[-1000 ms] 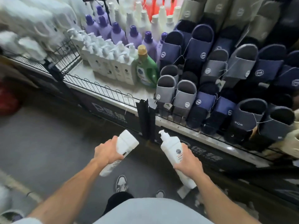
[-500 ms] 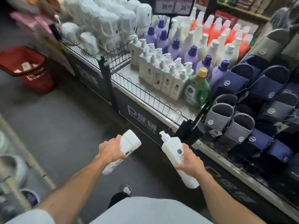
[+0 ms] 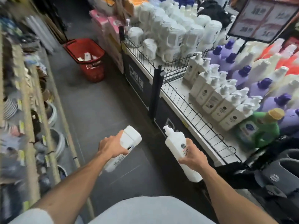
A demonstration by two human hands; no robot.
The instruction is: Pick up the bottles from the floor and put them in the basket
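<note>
My left hand (image 3: 111, 147) grips a white bottle (image 3: 127, 140) around its middle, its flat base pointing away from me. My right hand (image 3: 193, 156) grips a white pump bottle (image 3: 176, 140) with a round logo, pump end up and forward. Both bottles hang in the air over the dark aisle floor in front of me. The red basket (image 3: 97, 71) stands on the floor farther up the aisle, beside the display stand. Some white items lie inside the basket.
A low display stand (image 3: 139, 81) with a black wire rail runs along the right, stocked with white pump bottles (image 3: 215, 97), purple bottles (image 3: 262, 88) and a green bottle (image 3: 260, 130). Shelves of bowls (image 3: 53, 110) line the left. Grey slippers (image 3: 278, 173) hang at lower right.
The view has swung left along the aisle, so the red basket now lies ahead of me. Both hands keep hold of their bottles in the same pose.
</note>
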